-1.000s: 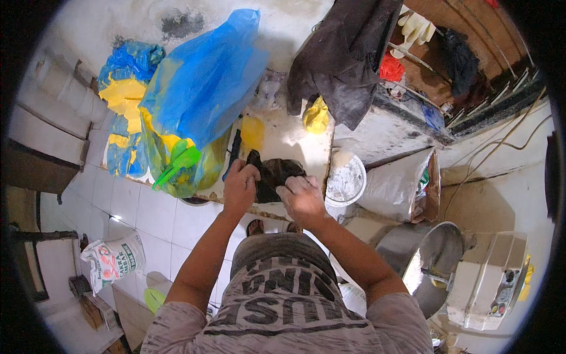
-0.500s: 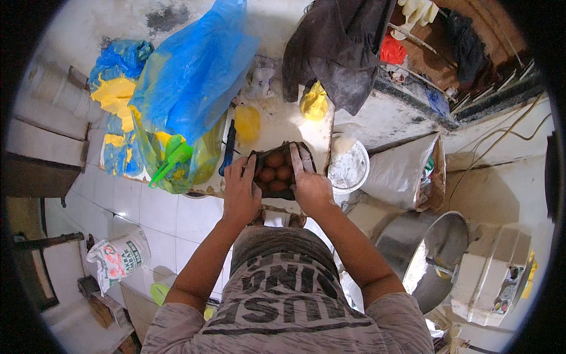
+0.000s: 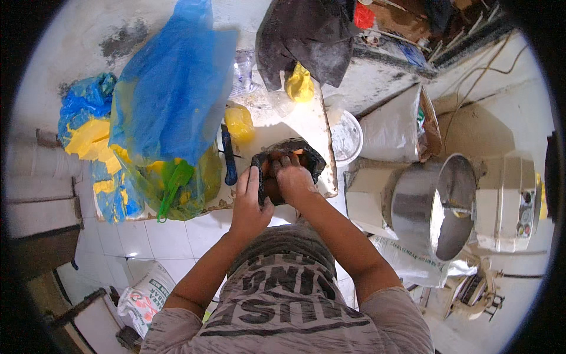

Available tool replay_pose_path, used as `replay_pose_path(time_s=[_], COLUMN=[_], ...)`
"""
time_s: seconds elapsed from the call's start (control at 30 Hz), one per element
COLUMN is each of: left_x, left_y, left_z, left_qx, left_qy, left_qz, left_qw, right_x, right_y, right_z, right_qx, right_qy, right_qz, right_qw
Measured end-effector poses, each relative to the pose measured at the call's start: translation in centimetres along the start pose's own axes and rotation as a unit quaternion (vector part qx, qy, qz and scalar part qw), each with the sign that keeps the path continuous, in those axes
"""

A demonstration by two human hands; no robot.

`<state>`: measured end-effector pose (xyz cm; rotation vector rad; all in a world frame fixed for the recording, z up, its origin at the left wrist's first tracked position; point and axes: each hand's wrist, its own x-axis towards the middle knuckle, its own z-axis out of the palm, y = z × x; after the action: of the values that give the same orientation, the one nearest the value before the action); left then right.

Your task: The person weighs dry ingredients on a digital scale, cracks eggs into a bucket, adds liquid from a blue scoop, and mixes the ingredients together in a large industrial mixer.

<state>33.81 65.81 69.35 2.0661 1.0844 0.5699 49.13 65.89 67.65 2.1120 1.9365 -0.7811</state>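
On the worn white table (image 3: 320,130), a black plastic bag (image 3: 309,159) lies open with brown eggs (image 3: 273,163) inside. My left hand (image 3: 250,203) grips the bag's near-left side, thumb and fingers against it. My right hand (image 3: 293,183) reaches into the bag, fingers curled on an egg, their tips partly hidden. Just left of the bag lies a dark blue-handled tool (image 3: 229,158), below a yellow packet (image 3: 239,123).
Blue plastic sheeting (image 3: 171,88), a green scoop (image 3: 175,186) and a dark cloth (image 3: 303,32) surround the work area. At right are a white bucket (image 3: 345,138), a sack (image 3: 386,127) and a steel mixer bowl (image 3: 413,206). A printed sack (image 3: 147,295) lies lower left.
The bag was opened, showing the eggs. My right hand moved from the bag's edge into it. The view has shifted, with table items higher or farther left in frame.
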Motion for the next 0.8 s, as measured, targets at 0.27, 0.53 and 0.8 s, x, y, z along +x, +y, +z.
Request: replay_pose_path(time_s=[0.27, 0.53, 0.8], left_x=[0.6, 0.6, 0.6], left_y=[-0.1, 1.1, 1.8], left_z=[-0.3, 0.5, 0.7], left_qx=[-0.039, -0.081, -0.018], left_qy=[0.022, -0.018, 0.042], left_qz=[0.03, 0.011, -0.008], left_qw=[0.999, 0.996, 0.999], right_x=[1.4, -1.3, -0.4], right_y=[-0.3, 6.3, 4.7], right_z=[1.7, 0.1, -1.5], right_qx=[0.009, 0.183, -0.086], right_qy=[0.148, 0.251, -0.046], right_qz=[0.007, 0.06, 0.073], right_qw=[0.989, 0.949, 0.993])
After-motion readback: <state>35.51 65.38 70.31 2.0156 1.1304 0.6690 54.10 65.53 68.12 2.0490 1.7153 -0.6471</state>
